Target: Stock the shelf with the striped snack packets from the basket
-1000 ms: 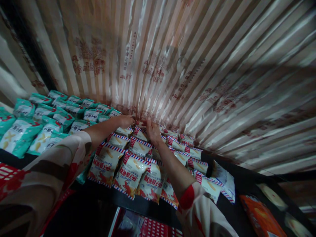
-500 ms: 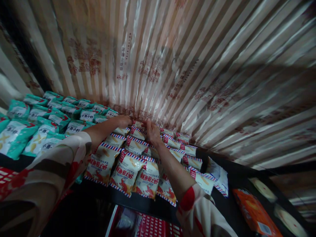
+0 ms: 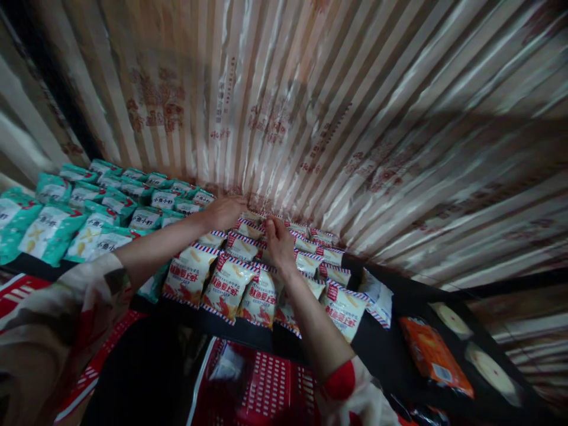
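Note:
My left hand [image 3: 227,212] reaches over the back rows of white snack bags [image 3: 249,220], its fingers stretched forward near the curtain wall. Beside it, my right hand [image 3: 279,239] is among the same bags, with fingers curled in; whether a bag edge is between them is hidden. The white snack bags [image 3: 228,287] have red lettering and red-and-blue striped edges. They stand in several rows on a black shelf [image 3: 284,337]. Left of them are rows of teal snack bags [image 3: 53,231], partly behind my left forearm.
Behind the bags rises a pleated, shiny printed sheet [image 3: 275,106]. A white bag [image 3: 377,293] leans at the row's right end. Farther right lie an orange packet [image 3: 435,355] and two pale round items [image 3: 492,370]. Red baskets [image 3: 266,384] stand below the shelf.
My left hand has moved slightly right and farther back, its fingers now extended. My right hand's fingers have curled in. The view has shifted a little.

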Available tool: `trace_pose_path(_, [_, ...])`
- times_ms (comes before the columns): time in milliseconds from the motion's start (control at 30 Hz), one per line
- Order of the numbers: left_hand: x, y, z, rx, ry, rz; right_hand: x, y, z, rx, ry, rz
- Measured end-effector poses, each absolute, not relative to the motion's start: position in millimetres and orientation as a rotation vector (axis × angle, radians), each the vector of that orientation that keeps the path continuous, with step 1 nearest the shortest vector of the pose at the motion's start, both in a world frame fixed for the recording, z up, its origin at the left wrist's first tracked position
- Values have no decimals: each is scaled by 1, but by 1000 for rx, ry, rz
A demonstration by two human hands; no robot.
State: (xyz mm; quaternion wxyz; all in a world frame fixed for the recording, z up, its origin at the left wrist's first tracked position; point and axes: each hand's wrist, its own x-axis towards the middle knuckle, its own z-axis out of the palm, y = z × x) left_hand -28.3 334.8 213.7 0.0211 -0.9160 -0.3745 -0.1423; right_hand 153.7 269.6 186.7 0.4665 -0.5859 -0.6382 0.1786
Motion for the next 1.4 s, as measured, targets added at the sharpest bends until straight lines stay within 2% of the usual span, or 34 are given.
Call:
trace_pose_path(100, [-19, 258, 208, -2698, -1142, -848, 145, 227, 190, -1347, -1398, 487])
trace_pose_path(200, [-12, 172, 177, -2595, -1249, -1174, 133, 174, 183, -1297, -1254, 549])
trace_pose_path(300, [-9, 107, 135, -2536, -1383, -1285, 120, 127, 163, -1320, -1281, 625])
trace_pose_path(400, [-11, 74, 102, -2503, -1558, -1211, 107, 94, 138, -1347, -1338, 623])
trace_pose_path(567, [-13, 62, 83, -2492, -1667, -1143, 84, 70, 115, -1413, -1413, 669])
trace_pose_path(900, [2, 70, 68, -2478, -1722, -1159, 75, 74, 109, -1517, -1400, 666])
trace_pose_path(1400, [2, 68, 74, -2350, -1749, -1156, 78, 78, 115, -1494, -1483, 679])
